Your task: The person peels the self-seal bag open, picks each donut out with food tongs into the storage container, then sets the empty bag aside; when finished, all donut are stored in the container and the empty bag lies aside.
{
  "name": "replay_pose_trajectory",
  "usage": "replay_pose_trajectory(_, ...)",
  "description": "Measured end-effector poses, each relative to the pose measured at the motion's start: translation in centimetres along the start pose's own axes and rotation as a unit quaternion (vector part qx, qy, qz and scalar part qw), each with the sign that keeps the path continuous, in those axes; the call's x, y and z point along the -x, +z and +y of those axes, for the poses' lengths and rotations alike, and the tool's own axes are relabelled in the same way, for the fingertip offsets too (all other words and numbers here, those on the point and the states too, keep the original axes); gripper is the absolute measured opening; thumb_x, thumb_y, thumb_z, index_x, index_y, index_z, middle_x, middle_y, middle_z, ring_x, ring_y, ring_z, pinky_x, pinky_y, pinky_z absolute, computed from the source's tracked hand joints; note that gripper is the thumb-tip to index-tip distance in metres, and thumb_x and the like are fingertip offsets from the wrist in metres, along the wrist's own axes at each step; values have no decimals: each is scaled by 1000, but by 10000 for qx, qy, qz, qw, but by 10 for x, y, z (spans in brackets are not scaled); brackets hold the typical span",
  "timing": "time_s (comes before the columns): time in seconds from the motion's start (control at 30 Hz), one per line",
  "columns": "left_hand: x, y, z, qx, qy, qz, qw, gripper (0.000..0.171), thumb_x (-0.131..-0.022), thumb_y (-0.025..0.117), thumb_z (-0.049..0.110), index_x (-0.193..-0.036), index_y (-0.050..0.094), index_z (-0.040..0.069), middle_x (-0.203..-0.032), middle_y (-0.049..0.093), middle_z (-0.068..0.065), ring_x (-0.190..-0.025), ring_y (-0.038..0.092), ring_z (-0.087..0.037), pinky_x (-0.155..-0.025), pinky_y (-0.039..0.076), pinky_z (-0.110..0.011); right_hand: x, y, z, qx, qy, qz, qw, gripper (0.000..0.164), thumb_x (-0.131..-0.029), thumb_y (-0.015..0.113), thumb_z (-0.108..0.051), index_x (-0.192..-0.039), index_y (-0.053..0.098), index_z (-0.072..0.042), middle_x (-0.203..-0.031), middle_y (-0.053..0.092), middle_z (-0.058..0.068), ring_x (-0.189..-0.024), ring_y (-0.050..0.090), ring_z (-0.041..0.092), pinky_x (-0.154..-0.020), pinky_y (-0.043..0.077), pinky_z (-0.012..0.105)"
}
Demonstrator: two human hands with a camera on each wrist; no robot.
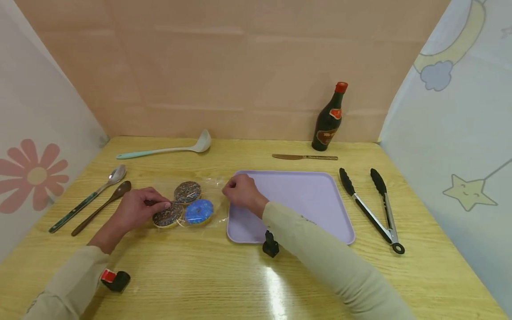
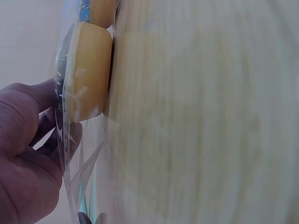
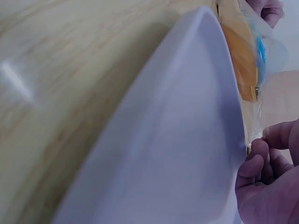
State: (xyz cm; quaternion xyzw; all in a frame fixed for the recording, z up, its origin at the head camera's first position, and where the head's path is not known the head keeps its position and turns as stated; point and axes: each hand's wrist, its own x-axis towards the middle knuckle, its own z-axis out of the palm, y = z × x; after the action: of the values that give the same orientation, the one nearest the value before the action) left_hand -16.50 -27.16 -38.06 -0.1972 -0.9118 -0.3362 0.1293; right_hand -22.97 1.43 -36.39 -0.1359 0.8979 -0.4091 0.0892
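A clear plastic bag [image 1: 218,210] lies on the table with three toy donuts inside. Two are dark with sprinkles, a rear donut [image 1: 187,192] and a left donut [image 1: 168,215]; beside them is a blue-topped donut [image 1: 198,211]. My left hand [image 1: 138,208] pinches the bag at its left end, fingertips right at the left dark donut. In the left wrist view, the film [image 2: 70,172] stands up between that hand's fingers. At the opposite end my right hand [image 1: 243,192] pinches the bag's edge, over the left rim of a lilac tray [image 1: 296,209].
Left of the bag lie a metal spoon [image 1: 96,193] and a wooden spoon [image 1: 105,205], with a ladle [image 1: 172,149] behind. A knife [image 1: 304,157] and a dark bottle [image 1: 330,118] are at the back right. Black-tipped tongs [image 1: 374,215] lie spread beside the tray.
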Motion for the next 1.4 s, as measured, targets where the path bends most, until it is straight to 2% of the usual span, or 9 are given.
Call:
replay_pose_trajectory(0.5,-1,-1,-2,37,-74,-141,9999,4,-83,73,5,-83,76,7,-79,60,3,-66,55,-10,-55,46,-26,0,-6,13,-111,54,118,9999,15,-86,62,-12,-73,69,-7,-68,60,-1,-60,50,13,-54,40,24)
replay_pose_trajectory(0.67,-2,-1,-2,35,26,-139,9999,3,-83,73,5,-83,76,5,-78,61,3,-66,55,-9,-55,46,-26,-4,-7,11,-153,215,76,9996,15,-85,65,-17,-73,69,-9,-71,60,-1,-64,51,14,-56,41,25)
replay_pose_trajectory(0.8,-1,0,-3,94,51,-134,9999,4,-83,73,6,-82,75,3,-78,61,3,-65,56,-9,-54,46,-26,-7,-7,8,-181,164,125,9996,18,-85,68,-23,-74,70,-10,-74,62,-1,-66,52,15,-58,41,26)
replay_pose_trajectory(0.97,-1,1,-5,89,79,-120,9999,2,-82,73,3,-82,75,4,-78,61,3,-65,55,-9,-54,46,-27,-13,-5,4,-248,97,-67,9996,21,-87,68,-29,-79,73,-9,-78,64,-2,-66,54,14,-58,43,27)
replay_pose_trajectory(1.1,-1,2,-5,65,120,-83,9999,6,-81,74,1,-81,76,6,-77,61,4,-65,54,-9,-54,46,-27,-18,-2,1,-83,27,-332,9994,24,-87,69,-31,-80,74,-9,-73,64,-2,-65,54,13,-57,43,26)
replay_pose_trajectory(1.3,-3,2,-4,44,63,-78,9999,5,-82,74,3,-81,76,7,-77,61,4,-65,54,-9,-55,45,-26,-23,-5,-1,151,-184,-375,9990,22,-85,72,-28,-77,75,-7,-67,64,-2,-60,52,12,-55,41,25)
replay_pose_trajectory(1.4,-2,1,-3,33,36,-107,9999,2,-82,74,5,-81,76,5,-77,61,4,-65,55,-9,-55,46,-26,-24,-6,0,225,-252,-523,9981,20,-85,72,-25,-77,75,-7,-67,64,-2,-60,52,11,-54,41,24)
